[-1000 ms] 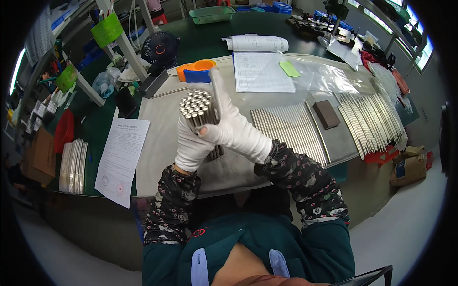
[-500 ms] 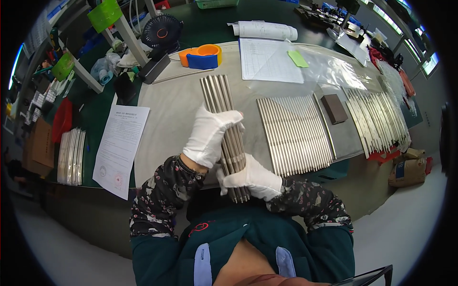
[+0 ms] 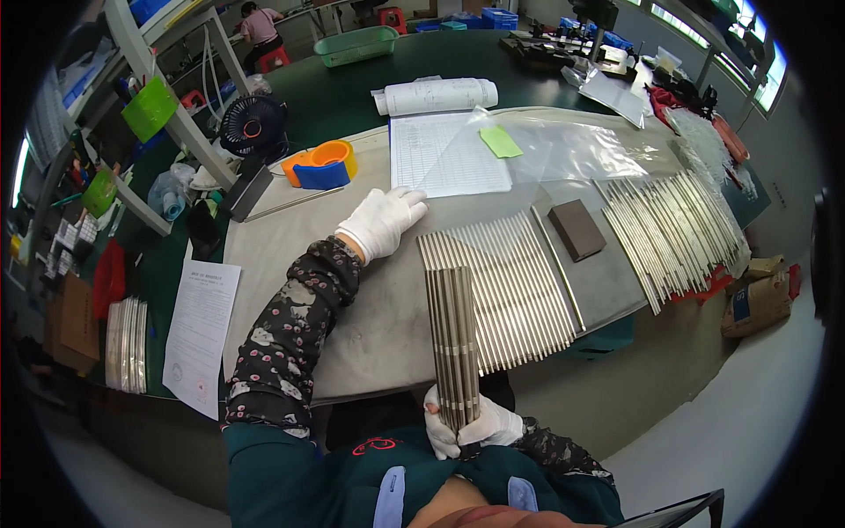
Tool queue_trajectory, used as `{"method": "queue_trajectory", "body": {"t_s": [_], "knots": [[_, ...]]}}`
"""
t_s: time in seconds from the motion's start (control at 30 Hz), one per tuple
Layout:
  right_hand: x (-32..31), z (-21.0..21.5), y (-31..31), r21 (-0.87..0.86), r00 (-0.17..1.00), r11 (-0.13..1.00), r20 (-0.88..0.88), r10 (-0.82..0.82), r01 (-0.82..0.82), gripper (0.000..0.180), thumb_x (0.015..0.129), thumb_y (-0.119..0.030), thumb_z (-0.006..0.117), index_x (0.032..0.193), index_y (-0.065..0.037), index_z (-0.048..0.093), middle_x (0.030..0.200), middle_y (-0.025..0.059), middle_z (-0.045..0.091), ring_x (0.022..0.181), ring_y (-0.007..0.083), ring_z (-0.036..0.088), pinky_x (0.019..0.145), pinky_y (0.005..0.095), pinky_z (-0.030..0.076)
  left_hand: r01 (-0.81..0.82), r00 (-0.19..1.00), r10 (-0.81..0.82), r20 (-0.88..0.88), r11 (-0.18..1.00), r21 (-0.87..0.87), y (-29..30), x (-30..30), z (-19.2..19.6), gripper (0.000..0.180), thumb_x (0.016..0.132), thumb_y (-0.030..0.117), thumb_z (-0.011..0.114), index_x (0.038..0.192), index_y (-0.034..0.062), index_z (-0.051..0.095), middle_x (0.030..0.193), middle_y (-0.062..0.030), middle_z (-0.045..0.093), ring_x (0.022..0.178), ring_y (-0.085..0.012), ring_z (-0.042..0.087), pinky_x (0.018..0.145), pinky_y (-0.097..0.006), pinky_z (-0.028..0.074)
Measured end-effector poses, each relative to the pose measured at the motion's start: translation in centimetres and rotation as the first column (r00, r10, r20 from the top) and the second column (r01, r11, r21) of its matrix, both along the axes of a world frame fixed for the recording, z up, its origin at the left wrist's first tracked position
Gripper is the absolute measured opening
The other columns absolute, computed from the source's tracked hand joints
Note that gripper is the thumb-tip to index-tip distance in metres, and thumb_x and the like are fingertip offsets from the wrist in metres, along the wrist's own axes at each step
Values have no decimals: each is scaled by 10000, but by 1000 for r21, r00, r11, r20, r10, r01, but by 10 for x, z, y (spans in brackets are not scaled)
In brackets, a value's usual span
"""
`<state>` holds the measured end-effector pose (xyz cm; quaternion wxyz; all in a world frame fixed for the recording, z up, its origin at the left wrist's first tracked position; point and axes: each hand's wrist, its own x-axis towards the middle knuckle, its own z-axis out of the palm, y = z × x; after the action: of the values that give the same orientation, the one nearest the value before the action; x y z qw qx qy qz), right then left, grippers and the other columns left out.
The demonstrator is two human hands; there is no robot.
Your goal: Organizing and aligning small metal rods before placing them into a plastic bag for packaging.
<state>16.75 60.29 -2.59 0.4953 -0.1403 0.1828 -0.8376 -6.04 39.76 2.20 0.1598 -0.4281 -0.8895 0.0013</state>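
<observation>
My right hand (image 3: 471, 429), in a white glove, grips the near end of a bundle of thin metal rods (image 3: 452, 330) close to my chest; the bundle points away from me over the table edge. My left hand (image 3: 385, 220), also gloved, is stretched out with fingers spread, resting on the grey mat (image 3: 370, 308) beside the corner of a printed sheet (image 3: 444, 154). It holds nothing. A row of loose metal rods (image 3: 515, 282) lies side by side on the mat just right of the bundle.
A second spread of rods (image 3: 673, 233) lies at the right, with a dark block (image 3: 576, 231) between the two rows. Clear plastic film (image 3: 572, 145), orange and blue tape rolls (image 3: 321, 165), a small black fan (image 3: 253, 126), a paper roll (image 3: 436, 95) and a white form (image 3: 201, 330) are around.
My left hand has let go of the rod bundle and reached forward onto the mat. The bundle now rests in my right hand alone, shifted to the right.
</observation>
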Motion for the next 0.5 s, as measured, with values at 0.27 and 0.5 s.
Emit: {"method": "queue_trajectory", "body": {"t_s": [0.27,0.5], "knots": [[-7,-7,8,-24,999,999,-15,-41,41,536,687,-115,702,1113,-90,377,713,40,470,595,164,504,624,326,453,-43,999,48,9,947,-318,33,-34,-12,60,732,98,520,749,61,564,736,-93,593,715,-281,602,616,-350,504],[-9,3,9,63,997,998,-72,-21,26,524,667,-66,688,1089,-74,377,719,51,493,603,177,535,636,336,478,-113,990,109,-85,993,-42,-1,24,39,124,706,172,603,716,96,505,696,-72,524,690,-263,556,560,-355,463]]}}
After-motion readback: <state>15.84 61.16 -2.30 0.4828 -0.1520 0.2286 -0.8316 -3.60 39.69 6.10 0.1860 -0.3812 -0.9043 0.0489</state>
